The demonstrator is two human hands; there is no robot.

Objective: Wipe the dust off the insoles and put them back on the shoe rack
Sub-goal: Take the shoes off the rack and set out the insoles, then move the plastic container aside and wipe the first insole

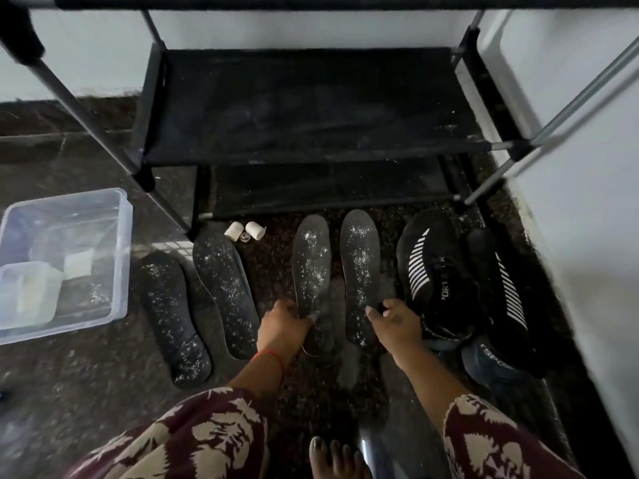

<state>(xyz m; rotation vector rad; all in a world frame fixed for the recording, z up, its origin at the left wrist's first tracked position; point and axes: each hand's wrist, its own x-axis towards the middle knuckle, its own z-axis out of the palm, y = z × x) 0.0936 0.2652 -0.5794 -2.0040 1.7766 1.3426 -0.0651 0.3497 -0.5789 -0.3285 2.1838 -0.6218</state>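
Several dark insoles speckled with white dust lie on the floor in front of a black shoe rack (311, 98). My left hand (283, 324) grips the heel end of the middle-left insole (311, 267), thumb on top, and that end seems slightly raised. My right hand (394, 321) pinches the edge of the middle-right insole (359, 267) near its heel. Two more dusty insoles, one (224, 292) beside the other (173, 316), lie to the left, untouched.
A pair of black shoes (428, 271) with white stripes stands at the right, against a white wall. A clear plastic tub (117, 257) holding small items sits at the left. Two small white rolls (243, 231) lie by the rack's foot. My bare toes (332, 458) show at the bottom.
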